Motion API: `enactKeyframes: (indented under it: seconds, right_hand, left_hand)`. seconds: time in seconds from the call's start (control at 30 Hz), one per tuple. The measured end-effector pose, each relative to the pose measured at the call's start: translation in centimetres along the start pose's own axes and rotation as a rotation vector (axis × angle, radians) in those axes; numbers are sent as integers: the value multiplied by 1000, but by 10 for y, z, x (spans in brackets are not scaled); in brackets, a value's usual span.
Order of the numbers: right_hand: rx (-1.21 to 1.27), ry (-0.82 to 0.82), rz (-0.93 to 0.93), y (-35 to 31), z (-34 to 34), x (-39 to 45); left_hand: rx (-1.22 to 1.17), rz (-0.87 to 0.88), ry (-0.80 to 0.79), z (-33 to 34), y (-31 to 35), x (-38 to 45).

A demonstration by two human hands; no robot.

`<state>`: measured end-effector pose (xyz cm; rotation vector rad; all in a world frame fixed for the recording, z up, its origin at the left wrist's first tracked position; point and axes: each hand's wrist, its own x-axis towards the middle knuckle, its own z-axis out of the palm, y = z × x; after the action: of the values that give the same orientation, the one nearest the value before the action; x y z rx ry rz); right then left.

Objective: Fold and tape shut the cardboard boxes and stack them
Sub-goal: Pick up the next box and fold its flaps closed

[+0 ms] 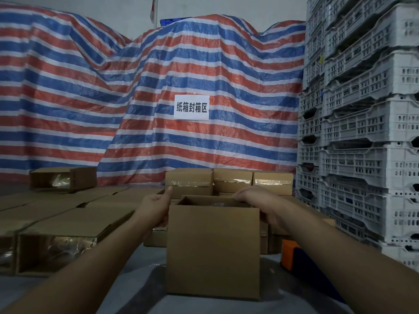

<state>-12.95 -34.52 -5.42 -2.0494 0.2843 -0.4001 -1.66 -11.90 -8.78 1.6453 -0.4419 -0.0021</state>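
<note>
Head view: open box (213,250) stands upright on the grey worktop (140,279) just in front of the person, left hand (156,208) gripping its left wall near the top, right hand (256,201) curled over the far right rim; the top is unsealed, so a loose grip or uneven push on the flaps could skew the walls, or knock it into the taped boxes (229,180) close behind. The box is plain brown cardboard, square-sided, clean-edged, with something shiny inside that I cannot identify.

left grip (156,206), right grip (254,200), both arms outstretched
</note>
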Motion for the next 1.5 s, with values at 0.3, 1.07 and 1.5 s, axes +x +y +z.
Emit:
enactKeyframes:
  seconds: [0.3,1.07,1.5]
  right_hand:
    - [661,52,15,24,8,-13]
    - [600,42,146,59,30,-27]
    - [646,14,141,61,30,-25]
  left_hand:
    - [-78,-33,-133,0,-4,-1]
    - [178,151,-356,-5,-11,-16]
    - [169,117,-315,-9,-6,-30]
